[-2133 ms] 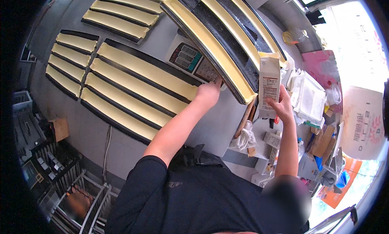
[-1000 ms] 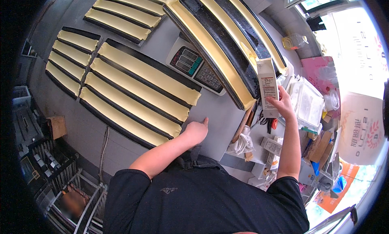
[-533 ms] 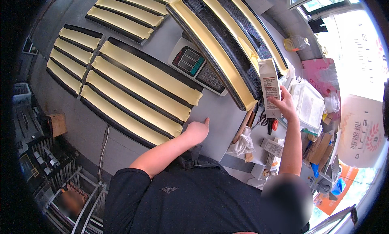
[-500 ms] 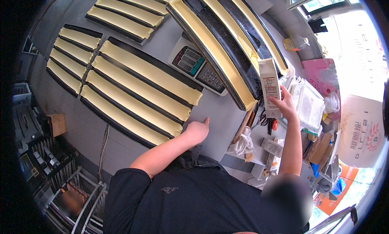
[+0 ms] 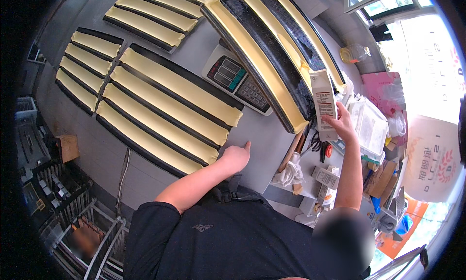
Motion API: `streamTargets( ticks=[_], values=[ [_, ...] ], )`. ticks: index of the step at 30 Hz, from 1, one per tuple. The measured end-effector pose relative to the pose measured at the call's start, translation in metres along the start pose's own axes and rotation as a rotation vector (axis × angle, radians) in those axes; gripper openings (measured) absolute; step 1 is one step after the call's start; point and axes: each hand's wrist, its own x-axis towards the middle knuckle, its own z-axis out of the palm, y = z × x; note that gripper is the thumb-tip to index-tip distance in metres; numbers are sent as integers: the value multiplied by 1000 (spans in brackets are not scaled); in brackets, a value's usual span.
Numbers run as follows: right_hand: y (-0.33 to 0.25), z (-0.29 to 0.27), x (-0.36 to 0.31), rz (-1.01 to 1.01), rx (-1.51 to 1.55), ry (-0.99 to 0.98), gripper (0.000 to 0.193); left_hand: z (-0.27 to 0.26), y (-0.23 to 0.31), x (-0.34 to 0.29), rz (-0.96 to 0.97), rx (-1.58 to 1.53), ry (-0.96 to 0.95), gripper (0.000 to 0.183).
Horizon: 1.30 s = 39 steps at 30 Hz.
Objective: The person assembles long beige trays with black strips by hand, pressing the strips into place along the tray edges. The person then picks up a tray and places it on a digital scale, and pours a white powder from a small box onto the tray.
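Note:
My right hand [image 5: 342,124] grips a tall white carton [image 5: 324,105] with dark print. The carton stands roughly upright in this view, its top beside the right end of a raised black channelled tray [image 5: 264,52]. Smooth cream-coloured strips [image 5: 247,69] line that tray's channels. My left hand [image 5: 236,157] rests by the grey tabletop's [image 5: 250,134] near edge, fingers curled in and one digit pointing out; nothing shows in it. Beside it lies a wide black channelled tray [image 5: 165,107] with similar cream strips.
A scale with a keypad [image 5: 238,81] stands partly beneath the raised tray. Smaller channelled trays [image 5: 90,69] lie at left and far. On the right are a red-and-black tool [image 5: 326,151], a white cloth [image 5: 290,172], a clear plastic box [image 5: 366,127], cartons [image 5: 325,177] and a bottle of yellow liquid [image 5: 354,53].
Almost nothing differs. The carton and my right hand stay beside the raised tray, and my left hand keeps its place by the table edge.

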Motion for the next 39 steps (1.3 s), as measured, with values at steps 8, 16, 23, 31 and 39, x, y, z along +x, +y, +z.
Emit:
streamTargets(
  ticks=[8, 16, 23, 31, 39],
  values=[
    [5, -1, 5, 14, 16, -12, 62, 8, -2, 4, -22, -27, 20, 71],
    [1, 0, 6, -9, -3, -4, 60, 6, -1, 2, -8, -11, 25, 71],
    [-6, 1, 4, -14, 4, 0, 59, 3, -1, 0, 1, -10, 30, 72],
    [-9, 4, 4, -18, 25, 13, 61, 3, 0, 0, -12, 1, 35, 71],
    [-5, 3, 5, -30, 47, 18, 63, 4, 0, 0, -2, 15, 58, 71]
  ],
)
